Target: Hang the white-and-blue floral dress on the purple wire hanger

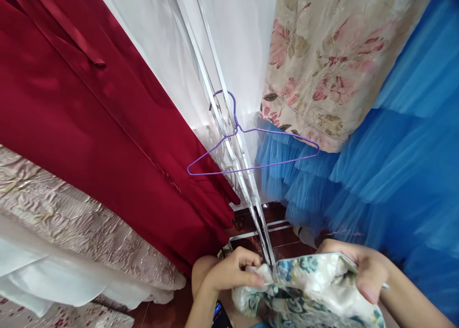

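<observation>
A white satin garment (304, 280) with a blue, green and yellow floral print lies gathered at the bottom of the head view. My left hand (238, 270) pinches a pale edge of it, the fingertips pressed together. At its other side, my right hand (369, 266) grips the cloth, thumb on top and fingers behind. The garment's lower part runs out of the frame. Above my hands a purple wire hanger (251, 168) hangs bare by its hook on the white metal rack (247, 175).
A long red dress (118, 141) and a textured beige dress (79, 232) hang at left. At right are a floral beige dress (322, 70) and a blue tulle dress (405, 165). White cloth (244, 31) hangs behind. A phone (221, 316) lies below my left hand, above the tiled floor (158, 311).
</observation>
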A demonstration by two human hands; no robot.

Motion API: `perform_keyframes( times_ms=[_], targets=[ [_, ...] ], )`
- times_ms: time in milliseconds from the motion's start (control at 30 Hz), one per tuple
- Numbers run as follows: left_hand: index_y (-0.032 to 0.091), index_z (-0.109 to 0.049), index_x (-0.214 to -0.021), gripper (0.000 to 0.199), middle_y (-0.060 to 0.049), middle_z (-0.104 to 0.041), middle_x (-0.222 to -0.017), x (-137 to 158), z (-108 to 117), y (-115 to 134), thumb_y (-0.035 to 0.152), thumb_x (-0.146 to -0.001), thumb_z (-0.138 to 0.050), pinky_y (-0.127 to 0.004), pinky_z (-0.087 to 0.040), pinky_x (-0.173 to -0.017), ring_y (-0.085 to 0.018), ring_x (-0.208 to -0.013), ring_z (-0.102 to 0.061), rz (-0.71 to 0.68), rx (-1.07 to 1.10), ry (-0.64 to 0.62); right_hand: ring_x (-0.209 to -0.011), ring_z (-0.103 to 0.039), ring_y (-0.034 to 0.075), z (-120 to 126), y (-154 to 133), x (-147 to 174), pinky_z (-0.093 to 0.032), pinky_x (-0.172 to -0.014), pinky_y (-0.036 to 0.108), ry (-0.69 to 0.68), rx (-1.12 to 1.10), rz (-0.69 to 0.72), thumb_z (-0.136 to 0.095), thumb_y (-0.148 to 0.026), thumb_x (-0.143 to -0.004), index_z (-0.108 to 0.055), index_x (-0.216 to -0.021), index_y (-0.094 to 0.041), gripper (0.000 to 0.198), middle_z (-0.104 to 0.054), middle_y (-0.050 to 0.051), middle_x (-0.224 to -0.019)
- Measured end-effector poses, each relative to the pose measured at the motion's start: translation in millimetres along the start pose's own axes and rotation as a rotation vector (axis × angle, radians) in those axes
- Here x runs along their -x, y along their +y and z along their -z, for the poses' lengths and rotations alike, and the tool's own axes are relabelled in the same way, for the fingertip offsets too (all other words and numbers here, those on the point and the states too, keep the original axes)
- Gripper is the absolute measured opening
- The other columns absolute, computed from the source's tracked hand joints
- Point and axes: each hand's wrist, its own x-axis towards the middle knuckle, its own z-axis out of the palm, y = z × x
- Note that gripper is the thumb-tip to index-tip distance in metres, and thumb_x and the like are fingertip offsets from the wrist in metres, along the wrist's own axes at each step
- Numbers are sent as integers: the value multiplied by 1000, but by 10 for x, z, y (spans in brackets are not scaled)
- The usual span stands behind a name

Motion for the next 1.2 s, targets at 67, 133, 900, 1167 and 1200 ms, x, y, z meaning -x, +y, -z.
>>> perform_keyframes(
  times_ms=[67, 133, 900, 1167, 1200],
  targets=[
    [13, -57, -65, 50, 3, -43, -63, 132, 40, 74, 55, -64, -83, -22, -28, -54, -9, -61, -36, 100, -69, -76, -46, -40, 7, 34, -91, 91, -35, -42, 18, 11, 121, -98, -87, -47, -57, -68, -69, -5, 47, -50, -1, -52],
    [14, -56, -61, 49, 4, -41, -59, 248, 48, 157, 55, -61, -83, -23, -29, -54, -9, -58, -35, 242, -266, -91, -46, -37, 7, 46, -215, 146, -33, -41, 19, -6, 229, -174, -85, -48, -62, -66, -66, -7, 46, -46, -3, -51],
    [21, -59, -75, 5, -11, -68, -94, 244, 1545, 1913, 24, -79, -56, -36, -45, -75, -33, -100, -54, 82, -1379, 1067, -63, -45, 16, 40, -1161, -1222, -39, -61, 30, 690, 1020, 85, -77, -47, -77, -24, -158, -11, 103, -52, -2, -75],
    [18, -60, -77, 7, -2, -67, -88, -77, 1065, 2100, 15, -77, -54, -26, -44, -77, -17, -81, -60, -450, -1122, 872, -67, -54, 17, 76, -1016, -1113, -41, -64, 30, 652, 1096, 154, -65, -21, -80, -42, -150, -15, 74, -60, 0, -79],
    [17, -61, -81, 8, -1, -66, -86, -103, 1047, 2081, 14, -76, -55, -25, -44, -75, -16, -79, -59, -473, -1072, 897, -66, -53, 17, 76, -1006, -1080, -40, -62, 29, 653, 1106, 162, -64, -20, -80, -43, -150, -17, 73, -59, -1, -78]
  ],
)
